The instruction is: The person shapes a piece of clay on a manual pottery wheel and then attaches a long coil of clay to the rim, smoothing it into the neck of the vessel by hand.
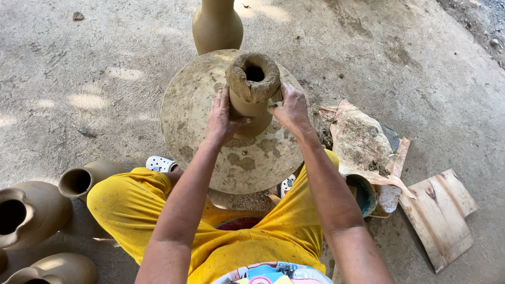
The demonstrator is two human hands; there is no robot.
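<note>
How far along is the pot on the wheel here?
Done: the round body is closed up to a narrow neck. In hand: left hand and right hand press the neck's sides under a thick, rough clay rim. Left: that rim looks unshaped, unlike the finished jars nearby.

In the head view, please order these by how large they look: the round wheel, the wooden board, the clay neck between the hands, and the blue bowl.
1. Wheel, clearly largest.
2. Board.
3. Clay neck; it stands nearer the camera, so its rank against the board is unsure.
4. Bowl, partly hidden.
</note>
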